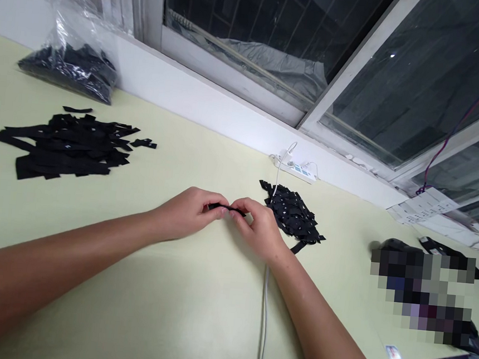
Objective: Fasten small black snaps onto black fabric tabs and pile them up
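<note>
My left hand (192, 212) and my right hand (258, 228) meet at the middle of the pale table (169, 307). Together they pinch a small black fabric strip (225, 207) between their fingertips, just above the table top. Right behind my right hand lies a small pile of black folded labels (293, 212) with white marks. A larger flat heap of black strips (64, 144) sits at the far left, well away from both hands.
A clear plastic bag of black pieces (71, 64) leans on the wall at the back left. A white power strip (297, 169) lies by the window, and its white cable (264, 316) runs under my right wrist. Dark items (463, 260) lie at the right.
</note>
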`<move>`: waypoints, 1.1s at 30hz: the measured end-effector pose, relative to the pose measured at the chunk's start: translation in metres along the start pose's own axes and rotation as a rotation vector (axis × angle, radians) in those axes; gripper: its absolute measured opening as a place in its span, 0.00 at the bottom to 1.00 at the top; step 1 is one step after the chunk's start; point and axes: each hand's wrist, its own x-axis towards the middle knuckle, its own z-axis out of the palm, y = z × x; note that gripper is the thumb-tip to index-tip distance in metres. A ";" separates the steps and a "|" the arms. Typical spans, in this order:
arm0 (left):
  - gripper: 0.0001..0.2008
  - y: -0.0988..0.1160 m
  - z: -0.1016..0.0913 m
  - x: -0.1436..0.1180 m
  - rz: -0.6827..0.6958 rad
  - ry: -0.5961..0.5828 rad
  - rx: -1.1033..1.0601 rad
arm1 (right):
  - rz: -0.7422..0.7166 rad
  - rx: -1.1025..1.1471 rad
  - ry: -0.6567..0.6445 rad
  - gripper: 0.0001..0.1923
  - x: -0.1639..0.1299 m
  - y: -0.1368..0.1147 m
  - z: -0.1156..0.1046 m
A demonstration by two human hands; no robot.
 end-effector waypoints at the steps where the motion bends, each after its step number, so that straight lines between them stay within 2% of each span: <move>1: 0.14 -0.001 0.000 0.000 0.006 0.008 0.005 | 0.003 0.010 0.011 0.06 0.000 0.001 0.000; 8: 0.15 0.001 0.000 0.000 0.034 0.071 0.004 | 0.135 0.039 0.174 0.04 -0.001 0.010 0.003; 11: 0.16 0.005 -0.001 0.000 0.024 0.081 -0.087 | 0.048 -0.005 0.158 0.05 -0.001 0.007 0.003; 15: 0.17 0.004 -0.001 0.002 -0.043 0.007 -0.222 | -0.107 -0.068 0.134 0.09 -0.001 0.002 0.003; 20: 0.16 0.005 -0.004 0.005 -0.165 -0.076 -0.384 | -0.201 -0.140 0.219 0.10 -0.001 0.004 0.005; 24: 0.15 0.009 -0.007 0.005 -0.211 -0.100 -0.444 | -0.212 -0.190 0.210 0.10 -0.001 0.007 0.005; 33: 0.13 0.004 -0.004 0.006 -0.208 -0.037 -0.386 | -0.162 -0.229 0.181 0.10 0.000 0.008 0.008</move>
